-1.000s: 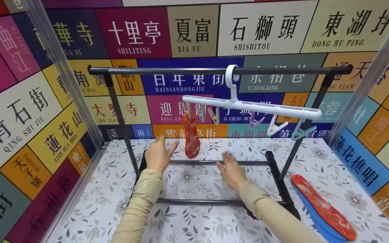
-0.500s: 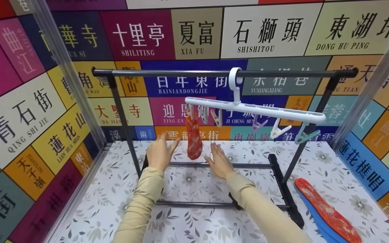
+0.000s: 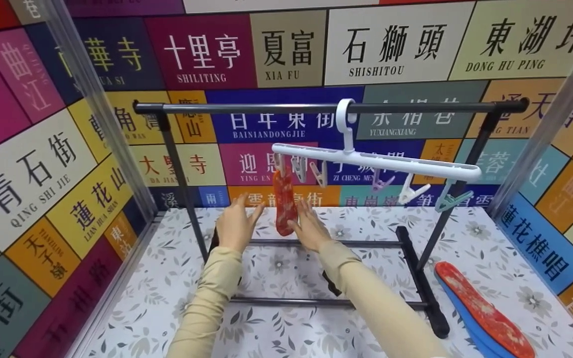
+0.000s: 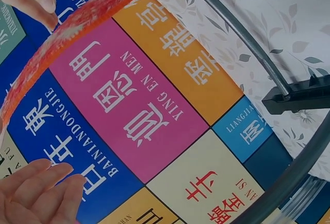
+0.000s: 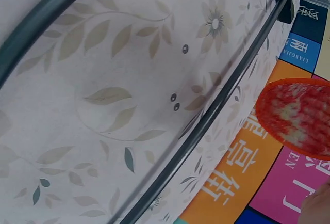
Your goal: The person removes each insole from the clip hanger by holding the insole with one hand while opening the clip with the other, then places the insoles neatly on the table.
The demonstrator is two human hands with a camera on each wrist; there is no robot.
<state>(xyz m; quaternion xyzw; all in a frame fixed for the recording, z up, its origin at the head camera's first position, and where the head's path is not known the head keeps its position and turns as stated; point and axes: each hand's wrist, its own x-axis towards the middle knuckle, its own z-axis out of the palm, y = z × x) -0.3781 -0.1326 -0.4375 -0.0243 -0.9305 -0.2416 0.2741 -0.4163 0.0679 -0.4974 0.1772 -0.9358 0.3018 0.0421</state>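
Note:
A red mottled shoe insole (image 3: 284, 201) hangs from the leftmost clip of a white clip hanger (image 3: 376, 160). To its left my left hand (image 3: 234, 223) is raised with fingers spread and nothing in them. My right hand (image 3: 309, 226) is at the insole's right side, fingers extended, its thumb overlapping the lower end in the head view. In the left wrist view the insole (image 4: 72, 30) curves between the two hands, with the right hand's fingertips close by its edge. The right wrist view shows the insole's rounded end (image 5: 296, 115) and a bit of the right hand (image 5: 317, 206).
The hanger hooks over the top bar (image 3: 246, 108) of a black rack standing on a floral-covered table (image 3: 286, 328). Several clips, such as the green one (image 3: 453, 199), hang along it. Another red insole (image 3: 485, 308) with a blue underside lies to the right. Sign-printed walls surround the table.
My right hand has moved left, from apart to right at the hanging insole. The left hand has stayed nearly still; the head view has shifted slightly.

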